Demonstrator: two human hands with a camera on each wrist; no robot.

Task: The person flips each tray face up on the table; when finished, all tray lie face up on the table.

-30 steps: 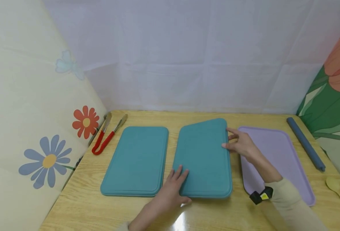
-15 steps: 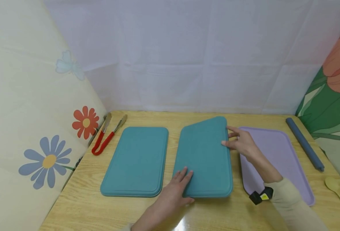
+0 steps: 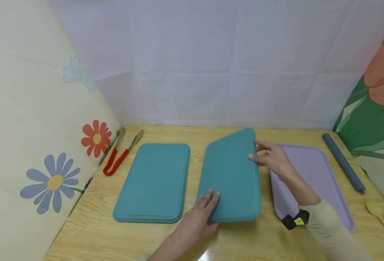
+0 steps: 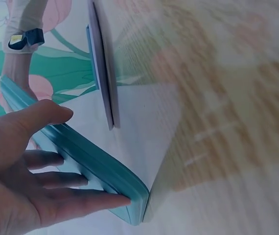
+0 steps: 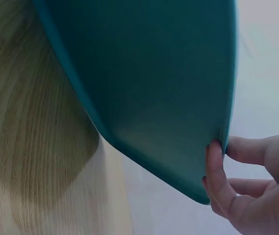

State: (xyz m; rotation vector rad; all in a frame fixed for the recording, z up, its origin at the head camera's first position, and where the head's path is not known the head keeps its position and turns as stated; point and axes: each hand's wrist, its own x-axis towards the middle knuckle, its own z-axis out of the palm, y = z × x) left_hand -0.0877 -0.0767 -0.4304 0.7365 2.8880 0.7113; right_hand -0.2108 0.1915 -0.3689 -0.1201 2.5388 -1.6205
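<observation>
A teal tray (image 3: pixel 231 177) is tilted in the middle of the table, its right side raised and its left side low. My right hand (image 3: pixel 271 159) pinches the raised right edge near the far corner, the thumb on the upper face. In the right wrist view that hand (image 5: pixel 252 186) has fingers on both sides of the thin rim, and the tray's smooth underside shows. My left hand (image 3: pixel 196 217) lies at the near left corner, nearly straight fingers resting on the tray's face. The left wrist view shows its thumb (image 4: pixel 46 115) across the near rim.
Another teal tray (image 3: pixel 153 183) lies flat to the left, with red-handled tongs (image 3: pixel 117 156) beyond it. A lilac tray (image 3: pixel 309 174) lies under my right forearm. Farther right are a blue-grey rolled thing (image 3: pixel 343 163) and a pale yellow spoon (image 3: pixel 374 210).
The tray's right side has risen, so it tilts more steeply. My right hand has moved slightly up and left with the edge. My left hand has shifted a little right along its near corner.
</observation>
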